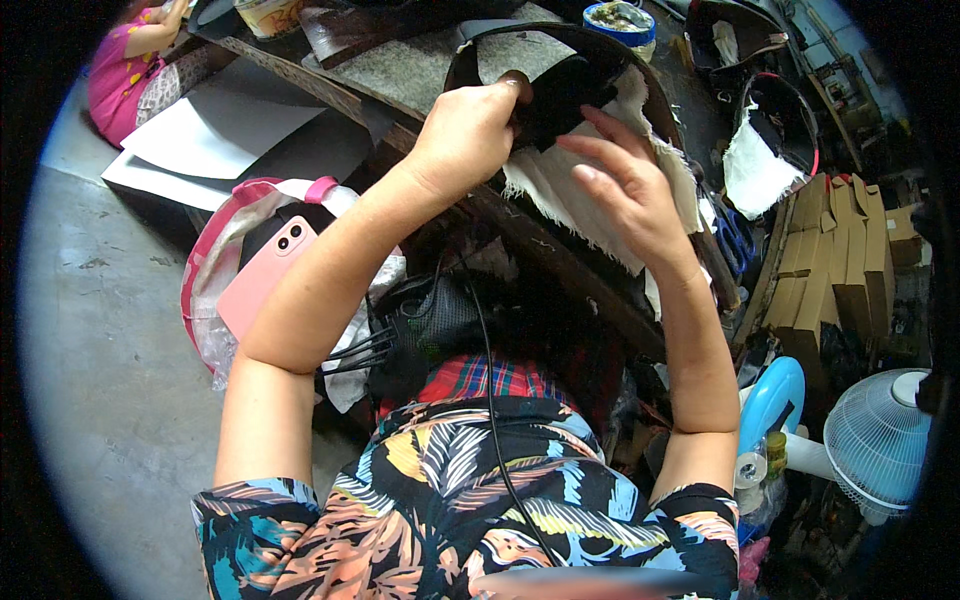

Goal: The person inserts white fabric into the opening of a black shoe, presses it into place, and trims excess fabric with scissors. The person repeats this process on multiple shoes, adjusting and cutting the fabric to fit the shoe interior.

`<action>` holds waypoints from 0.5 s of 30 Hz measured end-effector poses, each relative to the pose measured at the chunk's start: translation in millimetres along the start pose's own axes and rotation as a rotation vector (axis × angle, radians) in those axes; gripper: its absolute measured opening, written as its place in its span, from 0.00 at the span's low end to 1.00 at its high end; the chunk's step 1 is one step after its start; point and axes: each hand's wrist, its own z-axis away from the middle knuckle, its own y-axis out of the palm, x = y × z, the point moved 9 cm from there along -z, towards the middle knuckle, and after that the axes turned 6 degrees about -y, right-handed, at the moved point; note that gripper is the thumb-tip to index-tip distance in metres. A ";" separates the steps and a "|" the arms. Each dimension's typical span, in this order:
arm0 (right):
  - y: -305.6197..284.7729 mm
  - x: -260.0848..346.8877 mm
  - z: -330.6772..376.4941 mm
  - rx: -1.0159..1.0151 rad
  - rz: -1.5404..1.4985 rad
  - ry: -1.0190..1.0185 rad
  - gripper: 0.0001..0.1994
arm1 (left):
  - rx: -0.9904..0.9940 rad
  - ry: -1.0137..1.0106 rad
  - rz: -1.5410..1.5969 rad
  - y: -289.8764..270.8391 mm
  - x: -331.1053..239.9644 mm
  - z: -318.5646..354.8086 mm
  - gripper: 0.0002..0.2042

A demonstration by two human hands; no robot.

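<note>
A curved black piece (pixel 668 105) with a rounded rim stands at the bench edge, with white frayed cloth (pixel 562 190) hanging from it. My left hand (pixel 468 130) is closed in a pinch on dark material inside that piece; the exact fold between its fingers is hidden. My right hand (pixel 628 178) lies over the white cloth on the right side, fingers stretched out and slightly apart, the tips near the dark inner surface. It grips nothing that I can see.
Behind are a blue-rimmed tub (pixel 620 22) and a similar black piece with white cloth (pixel 765 160). Blue-handled scissors (pixel 735 240), folded cardboard (pixel 835 260) and a fan (pixel 878 440) are on the right. Left are white sheets (pixel 215 130), a pink phone (pixel 265 280) on a bag, and another person (pixel 125 75).
</note>
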 end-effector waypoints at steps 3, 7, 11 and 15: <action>26.9 10.6 4.8 0.134 0.250 0.004 0.23 | -0.021 -0.001 0.037 -4.4 -0.1 -1.1 0.13; 48.7 31.3 9.2 0.184 0.717 -0.084 0.32 | 0.013 -0.039 0.043 -1.5 8.1 -3.7 0.14; 54.7 39.0 5.7 0.196 0.756 -0.115 0.33 | 0.059 -0.045 0.021 2.9 16.6 -7.1 0.13; 59.7 48.1 6.5 0.182 0.645 -0.173 0.30 | 0.136 -0.046 0.094 8.7 22.0 -9.4 0.14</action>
